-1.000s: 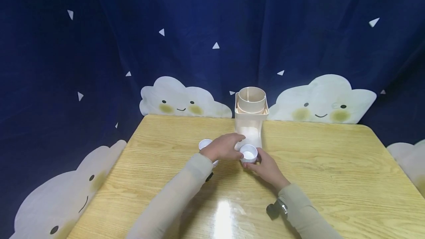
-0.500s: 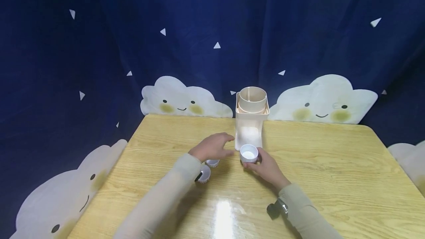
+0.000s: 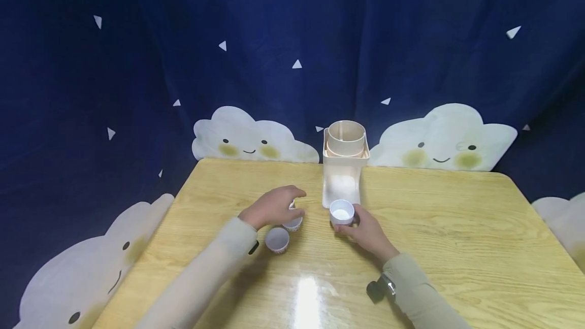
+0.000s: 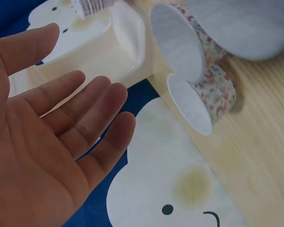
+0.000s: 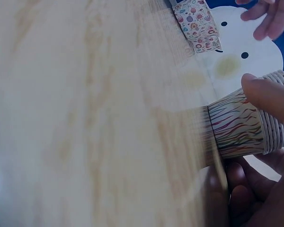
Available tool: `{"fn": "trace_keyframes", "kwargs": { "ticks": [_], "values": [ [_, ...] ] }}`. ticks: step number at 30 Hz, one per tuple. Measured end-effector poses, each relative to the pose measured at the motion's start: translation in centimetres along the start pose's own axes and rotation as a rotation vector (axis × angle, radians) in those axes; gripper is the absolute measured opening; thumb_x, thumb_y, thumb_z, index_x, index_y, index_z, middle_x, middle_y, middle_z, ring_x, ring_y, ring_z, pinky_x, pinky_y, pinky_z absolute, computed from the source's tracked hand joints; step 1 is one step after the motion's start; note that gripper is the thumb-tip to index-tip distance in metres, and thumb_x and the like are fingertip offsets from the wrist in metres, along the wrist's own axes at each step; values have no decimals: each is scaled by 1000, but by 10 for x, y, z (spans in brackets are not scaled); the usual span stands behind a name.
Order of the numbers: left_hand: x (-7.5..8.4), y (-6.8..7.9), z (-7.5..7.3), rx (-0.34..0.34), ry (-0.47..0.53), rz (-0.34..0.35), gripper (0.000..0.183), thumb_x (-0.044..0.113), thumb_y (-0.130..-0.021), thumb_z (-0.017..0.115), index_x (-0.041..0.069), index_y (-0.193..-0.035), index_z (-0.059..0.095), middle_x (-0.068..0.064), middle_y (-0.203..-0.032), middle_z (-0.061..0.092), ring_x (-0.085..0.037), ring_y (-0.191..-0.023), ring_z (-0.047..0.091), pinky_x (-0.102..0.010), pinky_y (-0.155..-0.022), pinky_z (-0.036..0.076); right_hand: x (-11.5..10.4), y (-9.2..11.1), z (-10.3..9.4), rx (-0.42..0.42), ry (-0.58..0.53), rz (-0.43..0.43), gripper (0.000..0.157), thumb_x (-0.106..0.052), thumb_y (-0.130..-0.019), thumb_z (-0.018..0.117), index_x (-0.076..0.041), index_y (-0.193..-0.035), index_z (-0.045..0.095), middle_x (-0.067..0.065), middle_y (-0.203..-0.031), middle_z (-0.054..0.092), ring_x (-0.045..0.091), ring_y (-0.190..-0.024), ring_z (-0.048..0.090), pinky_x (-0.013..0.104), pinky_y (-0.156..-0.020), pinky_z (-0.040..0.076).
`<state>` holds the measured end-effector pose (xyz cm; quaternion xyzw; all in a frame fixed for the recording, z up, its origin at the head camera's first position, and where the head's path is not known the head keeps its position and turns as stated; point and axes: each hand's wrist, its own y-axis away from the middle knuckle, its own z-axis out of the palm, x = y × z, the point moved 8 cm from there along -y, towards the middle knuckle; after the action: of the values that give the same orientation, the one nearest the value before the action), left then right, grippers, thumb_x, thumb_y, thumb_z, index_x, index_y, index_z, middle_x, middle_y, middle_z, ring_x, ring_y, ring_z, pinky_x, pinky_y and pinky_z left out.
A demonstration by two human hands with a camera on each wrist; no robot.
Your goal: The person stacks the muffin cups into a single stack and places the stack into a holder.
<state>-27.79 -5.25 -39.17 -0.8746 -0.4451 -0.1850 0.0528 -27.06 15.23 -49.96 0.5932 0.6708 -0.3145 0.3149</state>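
My right hand (image 3: 371,233) grips a stack of paper cups (image 3: 342,212) standing on the table in front of the beige stand. Wavy coloured stripes and several rims show on that stack of paper cups (image 5: 239,124) in the right wrist view. To its left, my left hand (image 3: 272,208) hovers with fingers extended and nothing in them. Beneath and beside it stand floral paper cups: a near one (image 3: 277,240), another floral cup (image 3: 294,223) behind it, and a third mostly hidden by the hand. In the left wrist view, the palm (image 4: 42,156) is bare beside the small floral cup (image 4: 220,92).
A beige plastic stand (image 3: 346,167) with a round tube (image 3: 346,138) on top is at the table's back edge. The wooden table (image 3: 439,217) ends at a dark blue curtain (image 3: 274,24) printed with clouds.
My left hand has moved left, away from the striped cup stack, and the floral cups have come more into sight. The right hand keeps its grip on the stack in the same place.
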Motion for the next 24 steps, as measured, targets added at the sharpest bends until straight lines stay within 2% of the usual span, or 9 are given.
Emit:
{"fn": "trace_keyframes", "kwargs": {
  "ticks": [7,13,19,24],
  "values": [
    [-11,17,-3,47,0,18,47,26,-94,64,2,-134,59,-12,-135,63,-28,-128,59,-42,-109,46,3,0,1,-11,-17,17,60,-28,-78,83,-5,-127,57,14,-123,68,29,-114,62,49,-102,47],
    [-20,36,0,61,5,26,45,24,-92,67,3,-131,61,-11,-132,65,-27,-118,64,-42,-105,49,3,-1,2,-16,-16,27,61,-30,-78,83,-6,-128,57,14,-124,67,29,-116,61,51,-103,46],
    [-29,50,6,69,1,0,43,25,-91,66,4,-128,64,-9,-130,66,-26,-123,61,-42,-104,49,2,-2,1,-20,-18,32,62,-31,-78,83,-6,-128,56,14,-125,67,29,-117,61,51,-104,46],
    [-37,58,14,57,-2,-39,48,27,-92,66,6,-135,60,-10,-136,63,-29,-130,57,-46,-108,47,3,-2,2,-21,-16,28,61,-31,-78,83,-5,-128,57,14,-123,67,28,-115,61,50,-103,47]
  ]
}}
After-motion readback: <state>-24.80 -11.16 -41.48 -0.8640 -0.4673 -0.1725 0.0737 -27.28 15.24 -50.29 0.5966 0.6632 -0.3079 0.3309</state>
